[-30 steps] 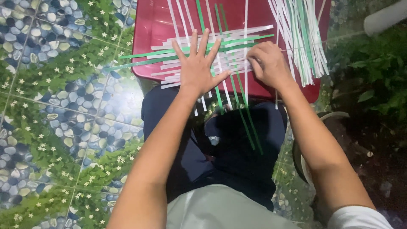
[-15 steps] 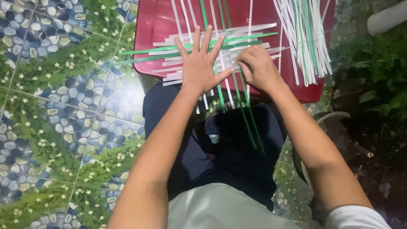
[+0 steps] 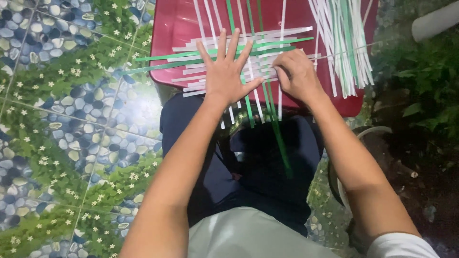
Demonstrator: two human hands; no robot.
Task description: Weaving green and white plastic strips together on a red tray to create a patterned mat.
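On the red tray [image 3: 177, 28], both hands press woven strips [image 3: 258, 45].

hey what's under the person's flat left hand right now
The left hand lies spread on crossed white and green strips, which rest on a red plastic surface. How the strips interlace directly beneath the palm is covered.
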